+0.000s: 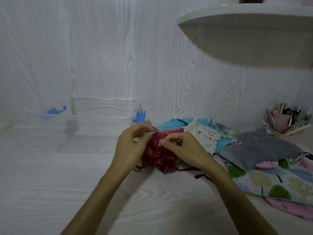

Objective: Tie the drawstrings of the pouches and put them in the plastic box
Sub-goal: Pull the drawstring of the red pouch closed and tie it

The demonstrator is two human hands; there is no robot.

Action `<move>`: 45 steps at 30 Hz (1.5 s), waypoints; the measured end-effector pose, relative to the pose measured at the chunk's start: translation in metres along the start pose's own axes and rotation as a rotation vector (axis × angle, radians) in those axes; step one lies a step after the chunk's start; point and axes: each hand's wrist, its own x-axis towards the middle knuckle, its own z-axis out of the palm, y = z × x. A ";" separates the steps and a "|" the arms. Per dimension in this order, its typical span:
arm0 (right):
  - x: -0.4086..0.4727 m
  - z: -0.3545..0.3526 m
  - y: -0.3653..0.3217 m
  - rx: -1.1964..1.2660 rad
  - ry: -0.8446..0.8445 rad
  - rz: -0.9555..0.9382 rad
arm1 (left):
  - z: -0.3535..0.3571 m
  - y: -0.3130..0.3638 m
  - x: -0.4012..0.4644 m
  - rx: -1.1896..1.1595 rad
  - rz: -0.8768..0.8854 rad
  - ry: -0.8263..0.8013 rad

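Observation:
A dark red satin pouch (158,156) lies on the white table, its mouth gathered into a ruffle facing me. My left hand (131,143) pinches its red drawstring at the pouch's left. My right hand (181,146) pinches the string at the pouch's right. Loose red cord ends (199,175) trail on the table under my right wrist. The clear plastic box (101,122) with blue clips stands open to the left, behind my hands. More pouches lie to the right: a teal one (171,123), a cream animal-print one (205,134) and a grey one (259,150).
The box's clear lid (45,115) with blue clips leans at the far left by the wall. A tree-print cloth (274,182) and pink fabric (291,207) fill the right side. A pink holder of pens (284,122) stands at the back right. A white shelf (254,33) overhangs at upper right.

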 end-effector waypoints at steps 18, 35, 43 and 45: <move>-0.010 -0.020 -0.007 0.394 -0.033 0.195 | 0.021 -0.006 -0.004 -0.478 -0.293 -0.230; -0.020 -0.045 -0.007 0.208 -0.281 0.151 | 0.045 -0.016 -0.027 -0.101 -0.196 -0.652; 0.022 -0.033 -0.026 -0.001 -0.365 0.030 | 0.055 -0.015 -0.010 -0.171 -0.236 -0.574; 0.041 -0.036 -0.031 0.091 -0.331 0.024 | 0.057 -0.013 0.011 -0.191 -0.310 -0.607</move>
